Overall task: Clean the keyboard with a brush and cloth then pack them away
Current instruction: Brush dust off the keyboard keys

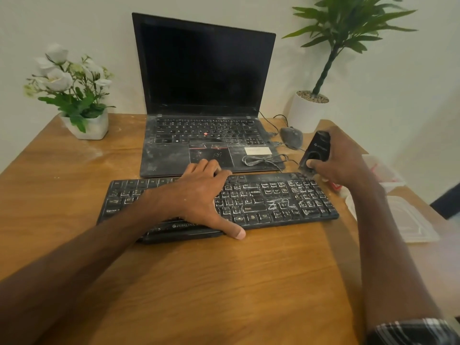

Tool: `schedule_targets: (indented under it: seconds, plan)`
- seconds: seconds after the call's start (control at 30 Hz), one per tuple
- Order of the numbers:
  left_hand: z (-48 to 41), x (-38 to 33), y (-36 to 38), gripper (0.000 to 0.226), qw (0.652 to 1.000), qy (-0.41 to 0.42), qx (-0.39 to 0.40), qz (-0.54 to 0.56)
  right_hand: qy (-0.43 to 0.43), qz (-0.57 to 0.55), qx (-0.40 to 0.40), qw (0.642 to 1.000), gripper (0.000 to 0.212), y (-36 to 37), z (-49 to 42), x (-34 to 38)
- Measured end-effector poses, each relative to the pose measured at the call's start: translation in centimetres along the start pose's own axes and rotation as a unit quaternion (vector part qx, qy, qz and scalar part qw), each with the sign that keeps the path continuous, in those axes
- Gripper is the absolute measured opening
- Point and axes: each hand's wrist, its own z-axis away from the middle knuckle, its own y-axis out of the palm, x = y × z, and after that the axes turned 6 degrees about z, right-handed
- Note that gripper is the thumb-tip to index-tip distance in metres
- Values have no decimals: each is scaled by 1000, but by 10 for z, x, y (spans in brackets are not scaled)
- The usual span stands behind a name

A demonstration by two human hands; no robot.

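Observation:
A black keyboard, streaked with white dust, lies across the middle of the wooden table. My left hand rests flat on its left-middle part, fingers spread, thumb hooked over the front edge. My right hand grips a black brush held upright, its bristle end touching the keyboard's far right corner. No cloth can be made out.
A dusty open laptop stands behind the keyboard, with a coiled cable on its palm rest and a grey mouse beside it. White flowers in a pot sit back left, a potted plant back right. Clear plastic packaging lies at the right edge.

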Motion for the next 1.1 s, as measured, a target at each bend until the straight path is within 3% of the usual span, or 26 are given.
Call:
schedule_targets:
  seconds: [0.17,0.27,0.37,0.63,0.83,1.0,1.1]
  plan:
    - [0,-1,-1,148,1000,-4,2,-1,-7,47,-9,999,69,-1,8,17]
    - [1,-2,-1,148,1000,-3,4,-1,-53,-21,38,998,70,9,13,35]
    - [1,-2,-1,147,1000,-2,5,-1,-38,-95,46,994,68,8,13,35]
    - [0,-2,-1,147,1000,-2,4,-6,1,41,-32,999,69,0,12,25]
    - [1,-3,-3,147,1000,-4,7,-6,-17,-73,21,997,69,9,11,27]
    - [1,-2,-2,146,1000,1,6,-2,21,-6,-27,999,72,0,11,10]
    - [1,-1,-1,147,1000,0,4,-2,-6,-55,21,998,69,6,14,19]
